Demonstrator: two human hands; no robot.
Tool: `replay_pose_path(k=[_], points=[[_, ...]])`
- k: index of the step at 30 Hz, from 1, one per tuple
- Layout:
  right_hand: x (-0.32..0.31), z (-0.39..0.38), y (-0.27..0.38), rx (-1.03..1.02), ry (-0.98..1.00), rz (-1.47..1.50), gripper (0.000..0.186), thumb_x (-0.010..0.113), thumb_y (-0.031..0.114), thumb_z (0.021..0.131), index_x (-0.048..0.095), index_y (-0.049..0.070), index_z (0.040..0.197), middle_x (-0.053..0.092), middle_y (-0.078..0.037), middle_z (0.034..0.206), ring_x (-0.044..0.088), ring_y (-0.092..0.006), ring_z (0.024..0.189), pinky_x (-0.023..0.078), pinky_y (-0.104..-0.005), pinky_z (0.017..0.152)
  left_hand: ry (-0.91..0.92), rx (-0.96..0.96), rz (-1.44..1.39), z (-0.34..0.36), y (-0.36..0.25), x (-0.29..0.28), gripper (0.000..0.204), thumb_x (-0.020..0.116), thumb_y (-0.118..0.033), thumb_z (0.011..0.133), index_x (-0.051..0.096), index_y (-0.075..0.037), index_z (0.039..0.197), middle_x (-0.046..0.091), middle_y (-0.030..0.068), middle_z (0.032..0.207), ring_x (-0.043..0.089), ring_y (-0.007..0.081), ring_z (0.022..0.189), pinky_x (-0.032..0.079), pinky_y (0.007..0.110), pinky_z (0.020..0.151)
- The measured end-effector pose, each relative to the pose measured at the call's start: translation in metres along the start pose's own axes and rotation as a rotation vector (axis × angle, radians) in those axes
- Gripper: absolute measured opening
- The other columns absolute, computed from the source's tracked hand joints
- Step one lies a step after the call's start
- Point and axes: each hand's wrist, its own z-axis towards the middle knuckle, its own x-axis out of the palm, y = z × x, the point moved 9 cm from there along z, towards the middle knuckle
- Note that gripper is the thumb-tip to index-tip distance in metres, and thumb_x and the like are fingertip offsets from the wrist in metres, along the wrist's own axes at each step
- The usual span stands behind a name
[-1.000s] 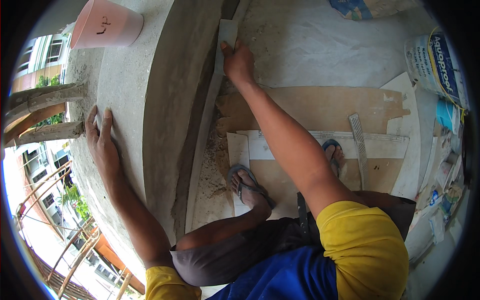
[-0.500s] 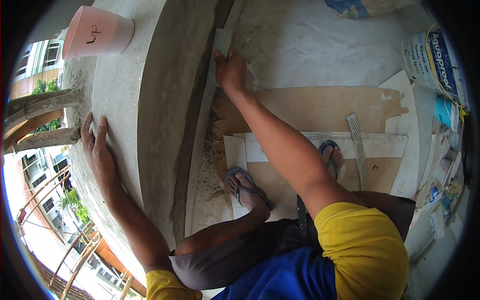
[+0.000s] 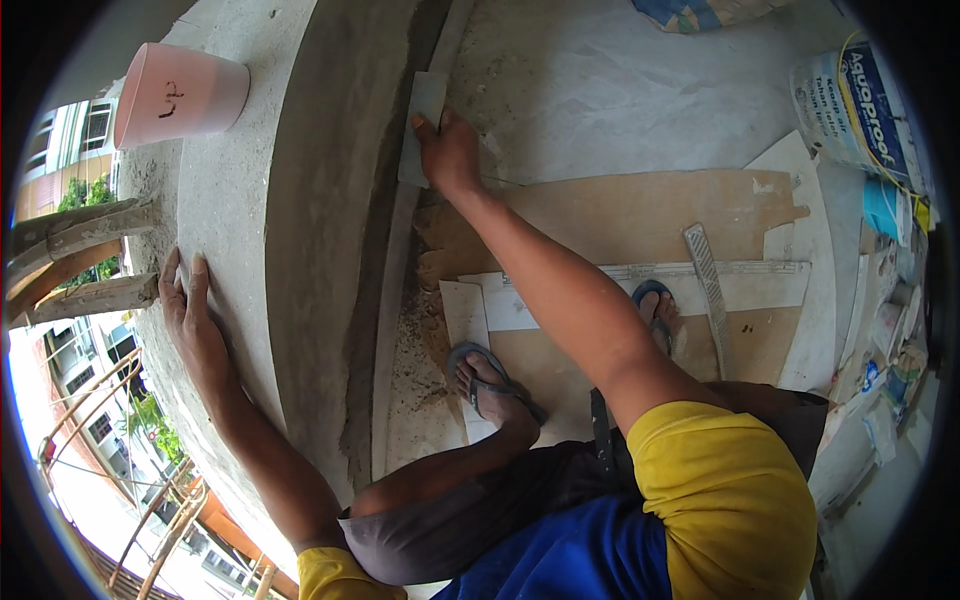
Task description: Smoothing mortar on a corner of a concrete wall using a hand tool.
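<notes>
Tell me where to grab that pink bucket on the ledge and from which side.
The pink bucket stands upside down on the concrete ledge, wide rim down, no handle visible. Best gripped probably around its tapered wall with both hands, coming from above; the left hand is nearer.

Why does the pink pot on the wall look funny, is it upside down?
Yes, upside down. The pink pot stands on the concrete ledge with its wide end down and its closed narrow base facing out.

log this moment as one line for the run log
left hand: flat on concrete ledge | right hand: pressing grey tile strip against ledge base | pink pot: on ledge top
</notes>
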Motion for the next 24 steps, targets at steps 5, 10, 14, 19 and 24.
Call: replay_pose_path(k=[5, 10, 14, 19, 24], points=[[0.016, -0.084, 0.015, -0.103, 0.006, 0.097, 0.026, 0.06, 0.02, 0.091, 0.057, -0.005, 0.094, 0.063, -0.029, 0.079, 0.063, -0.0453, 0.083, 0.048, -0.0495, 0.068, 0.014, -0.033, 0.008, 0.004, 0.01, -0.005, 0.056, 0.054, -0.034, 0.093, 0.048, 0.003, 0.135, 0.047, 0.019, 0.137, 0.044, 0.026, 0.127, 0.03, 0.037, 0.108], [-0.002, -0.036, 0.01, -0.01, -0.03, 0.115, 0.027, 0.059, 0.023, 0.091, 0.057, -0.004, 0.095, 0.064, -0.027, 0.081, 0.063, -0.046, 0.085, 0.048, -0.0492, 0.071, -0.007, -0.008, -0.024, -0.001, 0.001, -0.006, 0.055, 0.058, -0.03, 0.093, 0.046, 0.003, 0.136, 0.052, 0.0229, 0.13, 0.05, 0.0263, 0.119, 0.034, 0.035, 0.104], [-0.019, 0.07, 0.012, -0.05, -0.129, -0.078, 0.029, 0.059, 0.023, 0.091, 0.059, -0.005, 0.098, 0.066, -0.028, 0.088, 0.065, -0.0424, 0.087, 0.048, -0.0451, 0.074, -0.009, 0.001, 0.013, 0.001, 0.004, -0.006, 0.056, 0.058, -0.03, 0.093, 0.045, 0.003, 0.136, 0.052, 0.0234, 0.13, 0.05, 0.0269, 0.119, 0.034, 0.035, 0.104], [-0.013, 0.076, 0.036, -0.137, -0.166, -0.119, 0.026, 0.06, 0.022, 0.09, 0.056, -0.004, 0.093, 0.063, -0.027, 0.081, 0.062, -0.0459, 0.082, 0.047, -0.0501, 0.07, -0.002, -0.027, -0.079, 0.005, 0.018, -0.003, 0.057, 0.059, -0.031, 0.094, 0.045, 0.004, 0.136, 0.053, 0.0245, 0.128, 0.05, 0.0273, 0.118, 0.035, 0.036, 0.103], [-0.011, 0.014, 0.045, -0.249, -0.061, -0.08, 0.025, 0.058, 0.02, 0.092, 0.054, -0.004, 0.093, 0.062, -0.027, 0.076, 0.061, -0.0465, 0.076, 0.045, -0.0521, 0.066, 0.008, -0.018, -0.064, 0.005, 0.009, -0.001, 0.057, 0.058, -0.031, 0.094, 0.043, 0.004, 0.136, 0.052, 0.025, 0.129, 0.05, 0.0273, 0.119, 0.034, 0.036, 0.104]])
